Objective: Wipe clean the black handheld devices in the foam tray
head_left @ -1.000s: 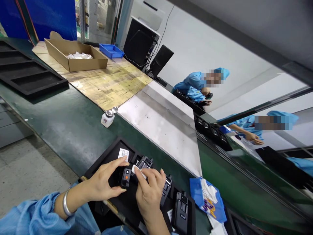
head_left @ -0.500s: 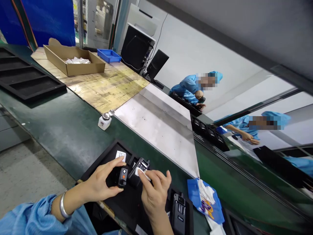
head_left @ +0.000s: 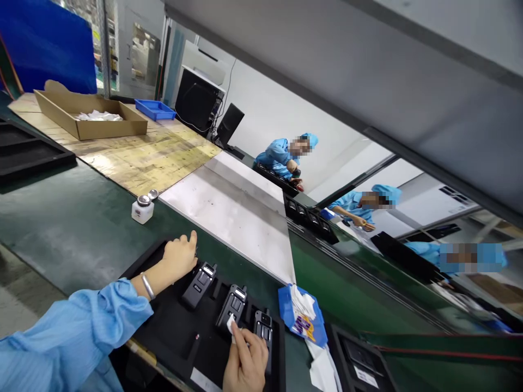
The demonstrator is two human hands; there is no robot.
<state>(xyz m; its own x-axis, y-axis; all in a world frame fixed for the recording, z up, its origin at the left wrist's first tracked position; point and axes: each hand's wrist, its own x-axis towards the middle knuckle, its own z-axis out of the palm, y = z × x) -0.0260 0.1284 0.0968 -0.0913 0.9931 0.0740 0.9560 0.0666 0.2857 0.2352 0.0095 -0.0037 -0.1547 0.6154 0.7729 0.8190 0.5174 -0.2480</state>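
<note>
A black foam tray on the green bench holds several black handheld devices. My left hand is over the tray's far left part, beside the leftmost device; one finger sticks out and whatever the other fingers hold is hidden. My right hand pinches a small white cloth against the lower part of the middle device. A third device lies at the right, partly behind my right hand.
A white bottle with a metal cap stands beyond the tray. To the right is a blue box with white cloths. A cardboard box sits far left. Co-workers in blue sit across the bench.
My left hand has moved away from the orange-buttoned device to the tray's far left side. My right hand has moved lower with the cloth. The view has shifted right.
</note>
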